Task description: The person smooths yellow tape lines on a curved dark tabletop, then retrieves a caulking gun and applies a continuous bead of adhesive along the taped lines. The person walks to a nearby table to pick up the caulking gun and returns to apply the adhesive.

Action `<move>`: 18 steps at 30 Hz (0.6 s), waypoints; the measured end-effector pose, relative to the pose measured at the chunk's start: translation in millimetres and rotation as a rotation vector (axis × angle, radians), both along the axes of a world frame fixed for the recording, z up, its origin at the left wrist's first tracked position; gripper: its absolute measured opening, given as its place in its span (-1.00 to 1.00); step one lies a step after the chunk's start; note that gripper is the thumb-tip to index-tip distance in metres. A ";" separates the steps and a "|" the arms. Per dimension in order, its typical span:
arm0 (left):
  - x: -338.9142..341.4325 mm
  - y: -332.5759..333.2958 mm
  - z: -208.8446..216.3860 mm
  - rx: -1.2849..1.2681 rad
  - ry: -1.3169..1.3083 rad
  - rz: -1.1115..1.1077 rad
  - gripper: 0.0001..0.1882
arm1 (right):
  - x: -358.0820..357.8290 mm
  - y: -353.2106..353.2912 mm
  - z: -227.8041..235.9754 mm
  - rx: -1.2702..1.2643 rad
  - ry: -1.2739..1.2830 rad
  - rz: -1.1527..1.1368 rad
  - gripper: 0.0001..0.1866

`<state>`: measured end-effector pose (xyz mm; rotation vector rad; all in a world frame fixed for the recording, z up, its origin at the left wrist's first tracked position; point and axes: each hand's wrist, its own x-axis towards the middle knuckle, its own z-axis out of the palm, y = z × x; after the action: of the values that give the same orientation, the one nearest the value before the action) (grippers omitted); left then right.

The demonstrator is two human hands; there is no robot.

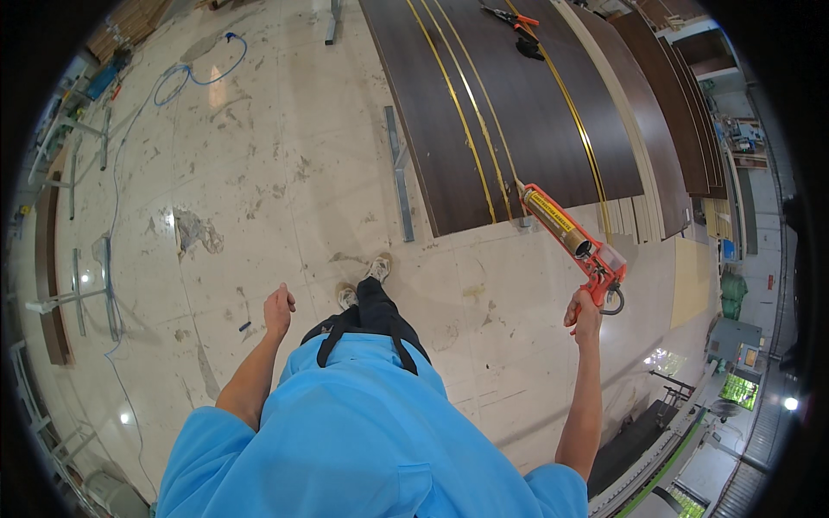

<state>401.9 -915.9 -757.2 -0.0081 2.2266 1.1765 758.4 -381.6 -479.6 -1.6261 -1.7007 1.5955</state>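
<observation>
My right hand [584, 315] is wrapped round the handle of a red caulking gun [610, 269], which carries a yellow and brown adhesive cartridge [557, 223]. The gun's nozzle points away from me, its tip over the near edge of a dark brown panel [540, 112]. Lines of yellowish adhesive [471, 129] and a shiny gold strip [574, 116] run lengthwise along that panel. Out to the left, my left hand [279, 311] hangs above the floor with its fingers curled in; nothing shows in it.
Pliers with red handles [511, 15] and a small black item [529, 47] lie on the panel's far part. More brown boards [682, 112] stand at the right. Metal supports [399, 173] stand by the panel's left side. A blue hose [121, 164] crosses the scuffed floor at left.
</observation>
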 end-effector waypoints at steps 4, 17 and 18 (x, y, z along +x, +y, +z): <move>4.1 -1.6 -0.8 0.010 -0.004 0.007 -0.31 | 0.1 -1.8 1.8 0.017 0.001 0.004 -0.78; 10.5 -4.0 -1.0 0.022 -0.003 0.005 -0.31 | 5.8 -7.6 6.5 0.027 0.012 -0.002 -0.77; 10.4 -3.0 -0.6 0.023 0.001 0.002 -0.31 | 6.1 -8.5 7.2 0.026 0.006 -0.009 -0.78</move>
<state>412.3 -918.9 -757.9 -0.0011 2.2143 1.2030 764.5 -390.1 -472.4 -1.6136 -1.7012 1.5659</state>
